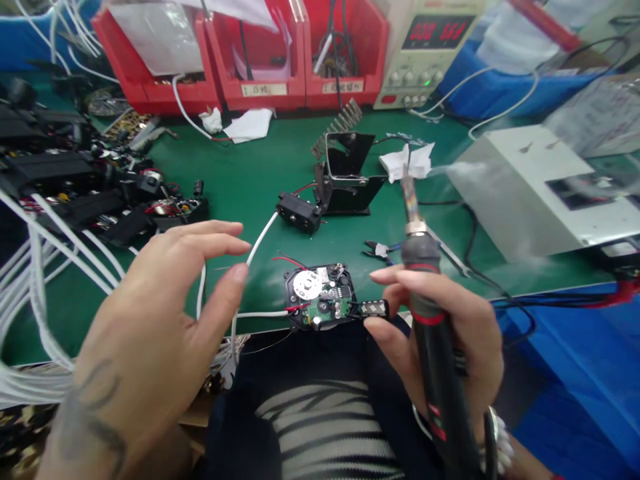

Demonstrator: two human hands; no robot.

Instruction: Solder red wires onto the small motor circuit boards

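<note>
Soldering looks paused: right hand (440, 333) clamped on the iron (425, 280), left hand (165, 313) spread open near the board (320, 297); steadying it likely comes next.

Head cam – looks fwd & down, close over green bench (280, 167).

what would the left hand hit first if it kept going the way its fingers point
Probably the white cable, just past the fingertips of the left hand. Beyond it lies the small circuit board at the mat's edge. Depth is unclear, so the hand may pass above the cable.
</note>
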